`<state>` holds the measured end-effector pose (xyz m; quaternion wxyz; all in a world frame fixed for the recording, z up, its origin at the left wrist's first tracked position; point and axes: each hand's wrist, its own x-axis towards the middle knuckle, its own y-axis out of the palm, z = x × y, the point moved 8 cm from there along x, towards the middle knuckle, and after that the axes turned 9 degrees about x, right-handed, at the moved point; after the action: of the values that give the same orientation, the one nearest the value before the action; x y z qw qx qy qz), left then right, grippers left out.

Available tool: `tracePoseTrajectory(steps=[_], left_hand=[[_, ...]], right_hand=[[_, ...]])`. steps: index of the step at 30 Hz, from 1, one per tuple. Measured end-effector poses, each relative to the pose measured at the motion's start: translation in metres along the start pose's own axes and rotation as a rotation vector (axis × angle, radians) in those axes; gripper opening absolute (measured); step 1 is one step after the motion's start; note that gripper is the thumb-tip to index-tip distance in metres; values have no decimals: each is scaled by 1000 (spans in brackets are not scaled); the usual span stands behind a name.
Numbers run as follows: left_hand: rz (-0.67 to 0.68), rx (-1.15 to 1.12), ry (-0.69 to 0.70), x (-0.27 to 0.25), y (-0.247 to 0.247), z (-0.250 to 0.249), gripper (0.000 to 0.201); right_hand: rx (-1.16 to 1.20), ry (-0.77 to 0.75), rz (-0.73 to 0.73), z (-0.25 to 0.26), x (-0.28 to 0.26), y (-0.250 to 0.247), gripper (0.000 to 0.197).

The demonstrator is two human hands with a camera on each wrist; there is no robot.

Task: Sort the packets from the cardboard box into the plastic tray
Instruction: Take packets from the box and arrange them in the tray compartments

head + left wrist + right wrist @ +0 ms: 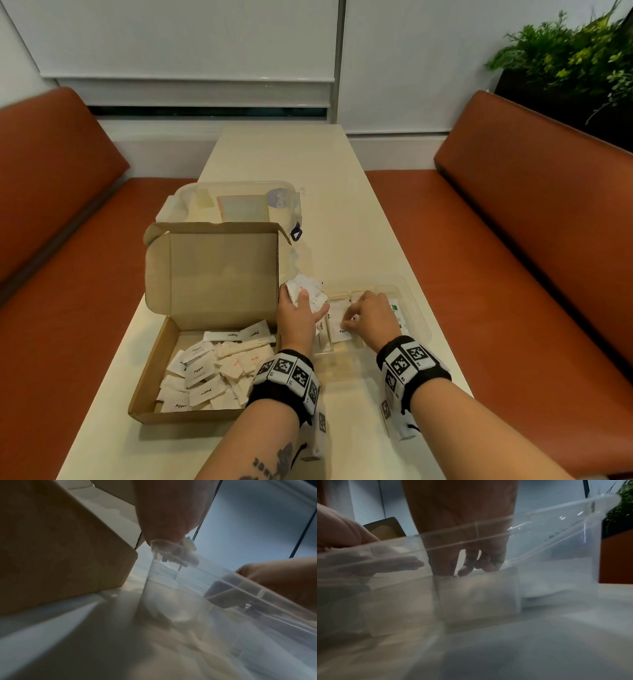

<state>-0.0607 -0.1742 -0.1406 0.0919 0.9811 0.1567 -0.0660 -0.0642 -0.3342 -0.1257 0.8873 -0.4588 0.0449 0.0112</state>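
Observation:
An open cardboard box (157, 359) on the left of the table holds several white packets (205, 373) marked Pepper, Salt and Sugar. Just right of it stands the clear plastic tray (419, 318), with packets lying in its compartments. My left hand (298, 315) hovers over the tray's left end and grips a crumpled bunch of white packets (303, 286). My right hand (368, 317) reaches down into a middle compartment, and its fingertips pinch a pepper packet (340, 330). In the right wrist view the fingers (467, 568) curl down behind the tray wall (539, 513).
A clear plastic lid (236, 202) lies behind the box's raised flap (219, 267). Orange benches (513, 240) run along both long sides of the narrow cream table (291, 154). A plant (575, 51) stands at the far right.

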Motion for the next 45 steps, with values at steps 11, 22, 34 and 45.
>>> tracePoseTrajectory(steps=[11,22,34,45], left_hand=[[-10,24,-10,1,-2,3,27],[12,23,-22,0,-1,4,27],[157,126,-37,-3,7,6,37],[202,40,-94,-6,10,3,20]], right_hand=[[-65,-123,51,8,-3,5,14],[-104,-99,28,6,-2,7,16],[638,-64,-180,30,2,-31,12],[860,37,-52,26,3,-23,14]])
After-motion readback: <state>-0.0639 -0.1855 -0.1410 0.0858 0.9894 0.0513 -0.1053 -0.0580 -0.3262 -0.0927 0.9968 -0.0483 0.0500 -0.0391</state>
